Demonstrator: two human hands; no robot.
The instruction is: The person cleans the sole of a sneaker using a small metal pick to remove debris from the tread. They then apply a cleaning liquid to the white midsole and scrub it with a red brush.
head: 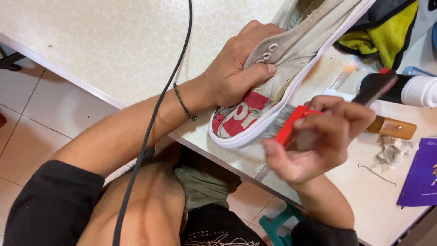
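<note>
My left hand [236, 68] grips a dirty grey canvas shoe [291, 50] with a white rubber sole and a red-printed toe, holding it tilted over the table edge. In my right hand [318, 141] is a red-backed brush [291, 123], its grey bristles pressed against the white sole near the toe. A thin braided band sits on my left wrist.
A black and yellow cloth [382, 32] lies at the top right. A white bottle with a dark cap [409, 89], a wooden handle [393, 128], a crumpled wad [393, 150] and a purple booklet [421, 175] lie on the pale table [114, 45]. A black cable [154, 114] hangs past my arm. A teal stool [280, 223] stands below.
</note>
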